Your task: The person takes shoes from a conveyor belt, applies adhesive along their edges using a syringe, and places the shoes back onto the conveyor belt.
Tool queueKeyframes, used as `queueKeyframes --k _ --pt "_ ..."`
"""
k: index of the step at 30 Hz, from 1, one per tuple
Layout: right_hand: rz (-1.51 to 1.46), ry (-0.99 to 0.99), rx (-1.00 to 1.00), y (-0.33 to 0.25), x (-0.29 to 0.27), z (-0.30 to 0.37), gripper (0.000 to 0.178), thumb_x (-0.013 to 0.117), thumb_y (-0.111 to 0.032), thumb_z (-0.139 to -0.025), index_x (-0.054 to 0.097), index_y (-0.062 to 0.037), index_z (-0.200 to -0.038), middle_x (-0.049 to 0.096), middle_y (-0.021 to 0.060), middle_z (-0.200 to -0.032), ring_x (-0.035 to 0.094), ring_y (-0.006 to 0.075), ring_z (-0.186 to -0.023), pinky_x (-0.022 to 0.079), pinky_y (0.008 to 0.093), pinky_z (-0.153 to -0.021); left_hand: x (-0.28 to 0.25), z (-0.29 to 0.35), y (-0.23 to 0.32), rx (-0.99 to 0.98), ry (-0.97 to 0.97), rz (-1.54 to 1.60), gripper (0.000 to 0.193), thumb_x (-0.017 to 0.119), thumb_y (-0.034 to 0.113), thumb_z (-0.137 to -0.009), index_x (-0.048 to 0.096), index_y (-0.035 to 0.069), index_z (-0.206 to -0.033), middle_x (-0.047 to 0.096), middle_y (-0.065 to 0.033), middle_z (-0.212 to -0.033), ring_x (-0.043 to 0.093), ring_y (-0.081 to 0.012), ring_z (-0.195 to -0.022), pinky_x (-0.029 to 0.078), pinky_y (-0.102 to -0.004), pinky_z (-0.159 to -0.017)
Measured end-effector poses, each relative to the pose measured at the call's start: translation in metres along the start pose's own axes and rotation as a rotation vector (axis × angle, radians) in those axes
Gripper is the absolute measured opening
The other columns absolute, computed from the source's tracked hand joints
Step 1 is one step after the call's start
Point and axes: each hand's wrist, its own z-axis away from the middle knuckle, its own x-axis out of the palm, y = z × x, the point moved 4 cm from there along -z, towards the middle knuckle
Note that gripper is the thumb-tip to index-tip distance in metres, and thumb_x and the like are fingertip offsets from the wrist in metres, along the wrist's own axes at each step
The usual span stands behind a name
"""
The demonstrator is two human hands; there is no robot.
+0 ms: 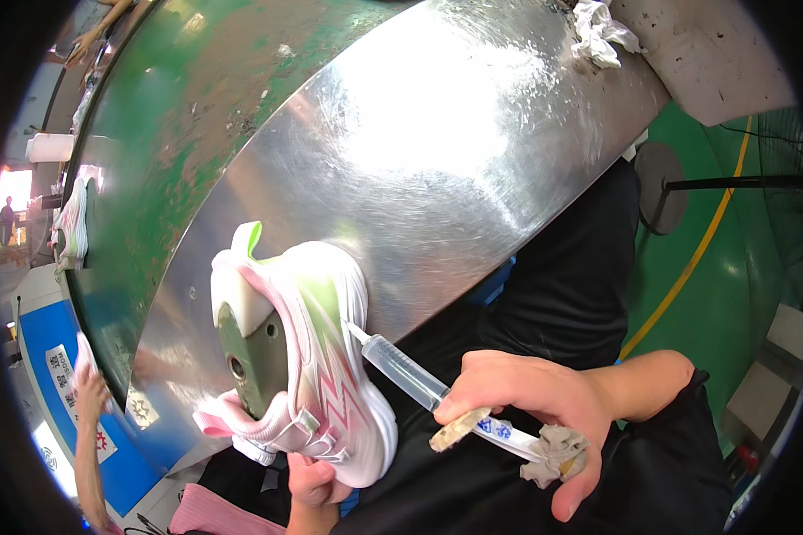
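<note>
A pink, white and pale green sneaker (330, 357) stands on a green shoe last (257, 352), over the near edge of the metal table. My left hand (317, 481) grips the sneaker from below at its lower end, with some fingers hidden under it. In my right hand (544, 392) is a clear plastic syringe (406, 370), its barrel pointing up and left. The syringe's tip meets the sneaker's side near the white sole; whether it touches, I cannot tell. Yellowish wrapping (459, 430) and a crumpled grey-beige wad (558, 455) cover parts of my right fingers.
The shiny metal table (285, 205) borders a worn green belt surface (169, 116). Crumpled white cloth (602, 34) lies at the far right. Another person's hand (89, 392) is by a blue panel (49, 330) at left. Another sneaker (73, 227) sits beyond it.
</note>
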Motion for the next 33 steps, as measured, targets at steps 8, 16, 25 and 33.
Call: queueKeyframes --k 8,16,25,33 --pt "-0.117 -0.017 -0.032 -0.015 0.037 0.008 0.101 0.083 -0.052 -0.060 0.039 0.0089 -0.128 0.050 0.0157 -0.116 0.053 0.0234 -0.103 0.041 0.0318 -0.088 0.023 0.008 -0.029 -0.314 -0.267 0.226 0.086 0.064 -0.002 -0.067 0.024 0.002 -0.143 0.043 -0.0172 -0.136 0.042 -0.0336 -0.127 0.033 -0.0474 -0.107" --pt "0.199 -0.046 0.192 -0.085 0.032 0.017 0.102 0.078 -0.063 -0.057 0.046 0.0080 -0.123 0.062 0.0148 -0.105 0.055 0.0231 -0.087 0.040 0.0327 -0.075 0.069 -0.026 -0.046 -0.377 -0.330 0.151 0.079 0.065 0.001 -0.060 0.040 0.006 -0.134 0.054 -0.0192 -0.121 0.054 -0.0431 -0.111 0.039 -0.0644 -0.096" --pt "0.374 -0.003 0.098 -0.123 0.030 0.033 0.097 0.069 -0.067 -0.065 0.047 0.0087 -0.121 0.066 0.0126 -0.100 0.056 0.0243 -0.077 0.036 0.0357 -0.070 0.110 -0.060 -0.055 -0.466 -0.508 0.360 0.063 0.070 -0.003 -0.069 0.041 0.003 -0.124 0.053 -0.0184 -0.114 0.058 -0.0320 -0.109 0.043 -0.0442 -0.102" --pt "0.551 0.017 0.010 -0.131 0.030 0.038 0.090 0.069 -0.065 -0.068 0.050 0.0063 -0.119 0.066 0.0104 -0.096 0.056 0.0245 -0.073 0.036 0.0362 -0.063 0.139 -0.078 -0.047 -0.333 -0.612 0.369 0.065 0.066 -0.005 -0.079 0.035 0.006 -0.135 0.046 -0.0208 -0.133 0.049 -0.0369 -0.121 0.051 -0.0402 -0.096"
